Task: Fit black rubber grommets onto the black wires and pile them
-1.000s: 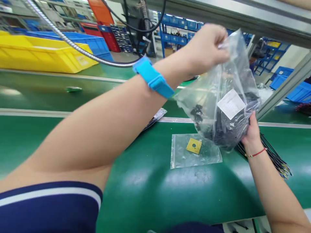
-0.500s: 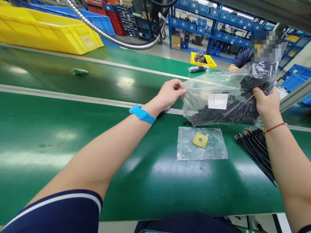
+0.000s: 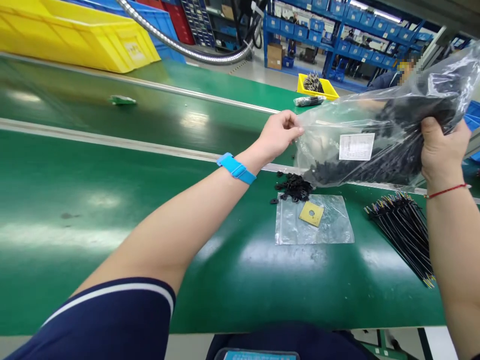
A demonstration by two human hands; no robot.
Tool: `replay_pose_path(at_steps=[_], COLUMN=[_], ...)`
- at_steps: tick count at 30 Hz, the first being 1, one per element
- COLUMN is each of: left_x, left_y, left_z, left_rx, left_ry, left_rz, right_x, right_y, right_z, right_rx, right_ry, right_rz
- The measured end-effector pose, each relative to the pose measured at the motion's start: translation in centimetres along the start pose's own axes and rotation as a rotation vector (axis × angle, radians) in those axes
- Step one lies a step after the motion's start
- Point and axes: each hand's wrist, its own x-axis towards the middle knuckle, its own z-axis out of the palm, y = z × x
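A large clear plastic bag (image 3: pixel 330 120) with a white label and many small black parts inside hangs over the green bench. My left hand (image 3: pixel 281 132) pinches its left edge. Farther right, my right hand (image 3: pixel 444 147) grips the bag's bunched end, which is raised. Below the bag's lower left corner lies a heap of small black parts (image 3: pixel 295 188), partly on a flat clear zip bag (image 3: pixel 333 230). On that zip bag is a yellow square plate (image 3: pixel 311 213) with a hole. A bundle of black cables (image 3: pixel 407 235) rests on the bench near my right forearm.
Yellow bin (image 3: pixel 82 37) at the back left, with a metal flexible hose (image 3: pixel 180 50) beside it. A small yellow tray (image 3: pixel 330 90) and a wrapped bundle (image 3: pixel 309 101) sit across the bench. A person (image 3: pixel 386 81) is behind the bag. A green packet (image 3: pixel 123 100) lies left.
Both hands and the bag have moved right, with the bag's right end higher. A heap of black parts now lies on the bench and the zip bag's top edge.
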Motion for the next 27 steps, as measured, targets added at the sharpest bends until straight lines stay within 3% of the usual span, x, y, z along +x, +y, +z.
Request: replay_pose_path(at_steps=[5,9,14,19,23,27], left_x=[0.6,1.0,2.3,3.8,4.7,5.4], left_y=[0.5,1.8,4.5,8.1,10.6,13.8], left_z=[1.5,3.6,6.9,8.6,9.5,11.1], left_rx=[-0.026,-0.039,-0.056,-0.071,-0.031,0.102], left_ry=[-0.014,-0.068,-0.143,-0.209,-0.211,-0.183], left_rz=[-0.001,0.041,0.119,0.16,0.246,0.397], right_x=[-0.9,-3.4,-6.4,-7.1,-7.2,-7.6], right_y=[0.9,2.9,4.5,4.0,3.7,3.5], right_z=[-1.4,-3.0,-5.2,-6.9,-6.9,-5.4], right_rx=[-0.024,0.07,0.19,0.294,0.311,0.413], right_ry=[0.066,0.194,0.416,0.497,0.553,0.698], right_rz=[0.057,0.177,0.334,0.356,0.356,0.499])
